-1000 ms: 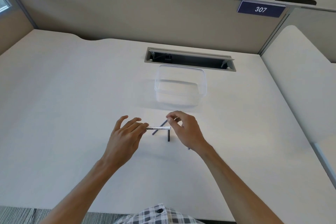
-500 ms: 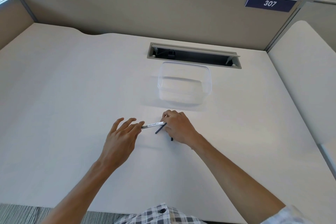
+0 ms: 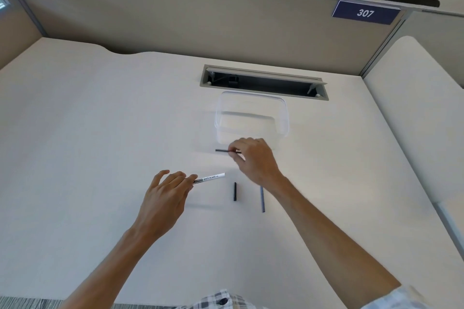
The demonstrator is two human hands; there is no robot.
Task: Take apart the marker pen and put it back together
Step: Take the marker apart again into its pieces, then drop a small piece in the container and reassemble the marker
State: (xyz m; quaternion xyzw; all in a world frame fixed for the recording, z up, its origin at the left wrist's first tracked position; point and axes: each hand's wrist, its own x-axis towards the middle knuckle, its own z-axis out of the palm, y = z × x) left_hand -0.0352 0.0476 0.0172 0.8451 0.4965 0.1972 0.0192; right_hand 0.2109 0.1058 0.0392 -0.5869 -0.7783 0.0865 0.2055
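While the marker lay in pieces, the hands held two of its parts above the tabletop (image 3: pixel 75 133).

Left hand (image 3: pixel 165 195) pinched one end of the white barrel (image 3: pixel 209 178), its open end toward the right; right hand (image 3: pixel 253 158) pinched a thin dark rod (image 3: pixel 222 150), probably the ink core, level and pointing left. A short black piece (image 3: pixel 235 191) and a longer bluish piece (image 3: pixel 262 199) lay apart on the tabletop between the arms. To do the step well, as judged: line the rod up with the barrel's open end, keep both level, feed it in straight without forcing. Clear tub (image 3: pixel 251 118) stood just behind the right hand, nothing visible inside.
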